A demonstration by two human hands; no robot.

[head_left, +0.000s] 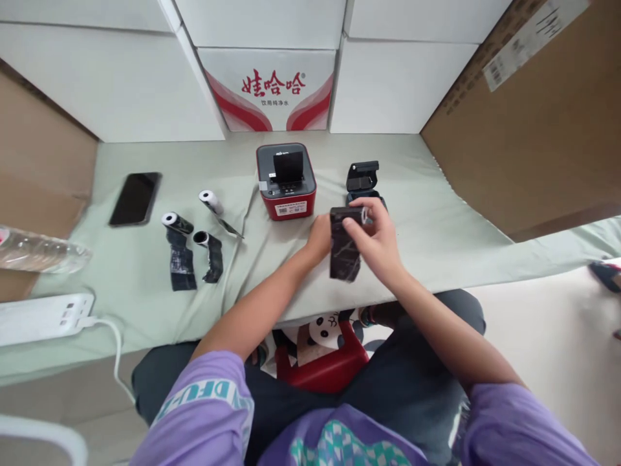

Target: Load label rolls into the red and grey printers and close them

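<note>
Right now we hold a dark roll (343, 241) between both hands, just in front of the black printer (363, 182), which stands with its lid tipped up. Our right hand (378, 241) pinches the roll's upper end, fingers curled over it, and our left hand (320, 238) grips it from the other side, mostly hidden behind the loose strip. The roll's core lies roughly level, running left to right, while its free tail hangs down toward us, so the long axis of the strip points from the printer back to our lap. From the black printer, the roll sits just short of the open bay, a little to its left, near but not touching as far as we can tell. Our right hand is the nearer of the two to that bay. To the left of the black printer stands a red printer (287, 182), close beside it. Farther left of that lie three more rolls (193, 239), partly unwound, then a phone (135, 198), well apart. A power strip (46, 317) and a bottle (39, 252) lie at the far left edge.
</note>
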